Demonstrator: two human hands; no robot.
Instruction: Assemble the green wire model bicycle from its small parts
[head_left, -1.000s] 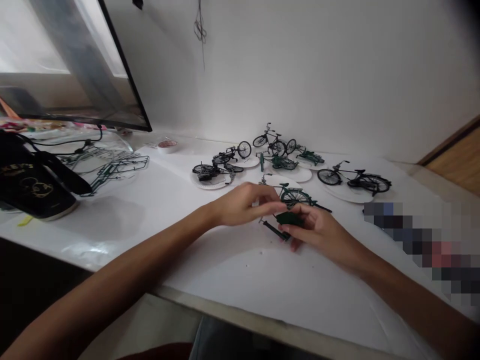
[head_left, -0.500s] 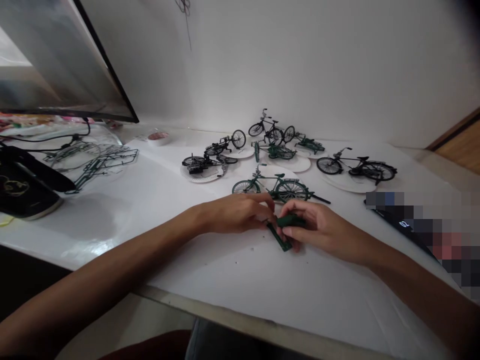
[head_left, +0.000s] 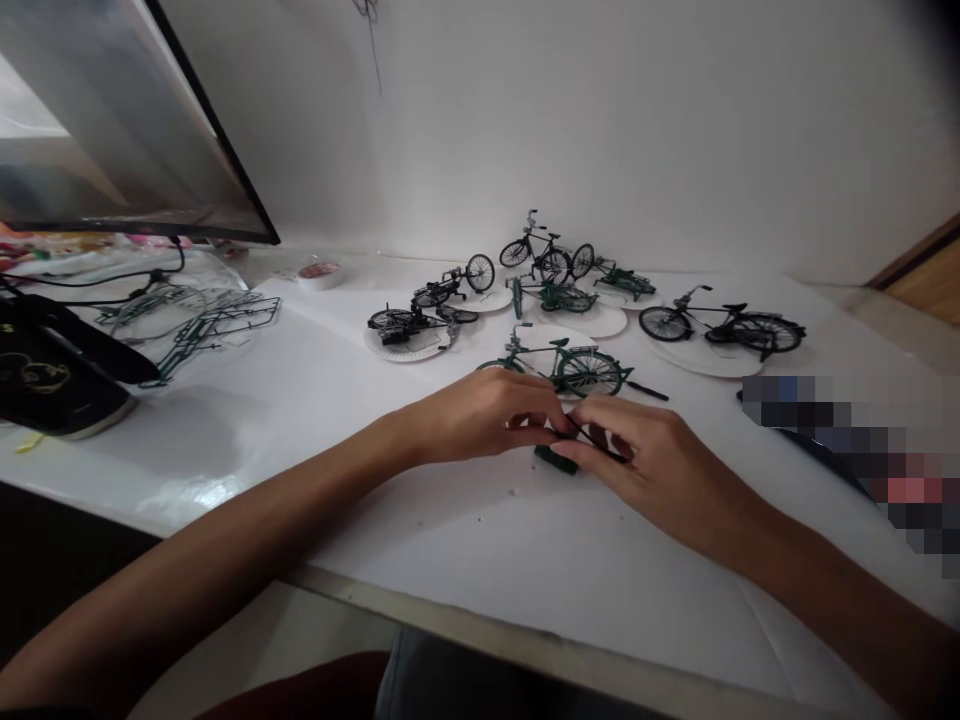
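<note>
My left hand (head_left: 487, 415) and my right hand (head_left: 637, 455) meet over the white table (head_left: 480, 540), fingertips pinched together on a small dark green model part (head_left: 556, 458) that mostly hides under them. A thin dark rod runs across my right fingers. Just beyond the hands stands a green model bicycle (head_left: 559, 365). What exactly my left fingers pinch I cannot make out.
Several more model bicycles rest on white paper plates behind, among them a black one (head_left: 720, 328) at right and others (head_left: 420, 322) at centre. A monitor (head_left: 135, 120) leans at left above green part frames (head_left: 202, 325) and a black case (head_left: 52, 375). A blurred-out item lies at right.
My hands have closed together tighter; my right hand has turned palm down over the green part, which now shows less. The view shifted slightly.
</note>
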